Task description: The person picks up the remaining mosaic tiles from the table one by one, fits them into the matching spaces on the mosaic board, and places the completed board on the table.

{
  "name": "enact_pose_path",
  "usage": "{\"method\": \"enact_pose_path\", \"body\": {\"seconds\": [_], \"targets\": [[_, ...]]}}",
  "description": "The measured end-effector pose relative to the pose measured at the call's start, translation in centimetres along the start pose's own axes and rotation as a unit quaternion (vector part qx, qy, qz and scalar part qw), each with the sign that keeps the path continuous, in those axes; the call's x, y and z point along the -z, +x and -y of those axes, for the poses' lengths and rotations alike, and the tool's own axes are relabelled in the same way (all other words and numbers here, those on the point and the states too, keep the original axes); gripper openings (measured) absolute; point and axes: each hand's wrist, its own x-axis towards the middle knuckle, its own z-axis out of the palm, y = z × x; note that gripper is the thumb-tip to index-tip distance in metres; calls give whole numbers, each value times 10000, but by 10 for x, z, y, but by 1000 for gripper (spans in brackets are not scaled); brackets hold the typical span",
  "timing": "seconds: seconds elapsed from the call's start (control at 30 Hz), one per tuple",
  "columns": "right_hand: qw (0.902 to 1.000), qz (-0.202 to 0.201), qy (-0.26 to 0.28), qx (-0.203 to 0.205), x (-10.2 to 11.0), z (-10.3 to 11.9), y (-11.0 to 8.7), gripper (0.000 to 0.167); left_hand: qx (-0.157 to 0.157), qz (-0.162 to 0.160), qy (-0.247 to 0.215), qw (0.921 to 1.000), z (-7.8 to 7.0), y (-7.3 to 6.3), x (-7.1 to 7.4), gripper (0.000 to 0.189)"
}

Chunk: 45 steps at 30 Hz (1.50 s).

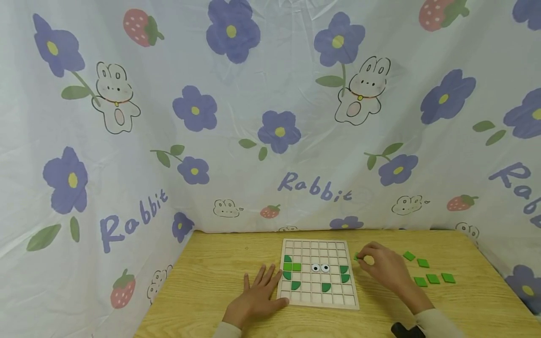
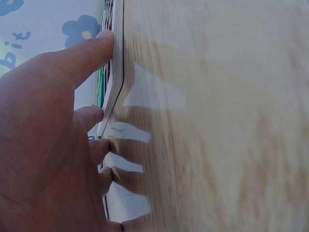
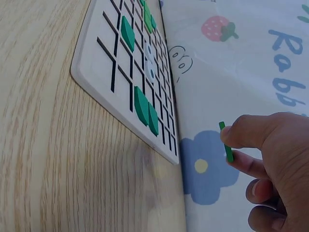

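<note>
A pale wooden grid board (image 1: pixel 313 296) lies on the table. In its cells sit dark green quarter-round pieces (image 1: pixel 326 287), two light green square tiles (image 1: pixel 297 267) side by side at the left, and two googly-eye pieces (image 1: pixel 325 268) near the middle. My left hand (image 1: pixel 258 298) is spread with straight fingers on the table, its thumb and fingertips touching the board's left edge and lower left corner. Off the board's right side, my right hand (image 1: pixel 382 265) pinches a light green square tile (image 3: pixel 226 141) between thumb and index finger, seen edge-on in the right wrist view.
Several loose light green tiles (image 1: pixel 433 279) lie on the wooden table (image 1: pixel 211 263) to the right of my right hand. A black object (image 1: pixel 406 330) shows by the right sleeve at the bottom. A patterned cloth (image 1: pixel 236 188) hangs behind the table.
</note>
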Motion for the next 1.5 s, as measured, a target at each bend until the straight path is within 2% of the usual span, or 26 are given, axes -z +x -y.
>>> {"method": "enact_pose_path", "body": {"seconds": [0.6, 1.17, 1.5], "targets": [[9996, 76, 185, 199, -12, 25, 9, 12, -11, -12, 13, 10000, -1, -2, 3, 88], [9976, 205, 288, 600, -30, 42, 17, 12, -23, -29, 7, 10000, -2, -4, 4, 88], [9951, 123, 280, 941, -43, 55, 22, 13, -45, -17, -60, 10000, 1, -2, 2, 89]]}}
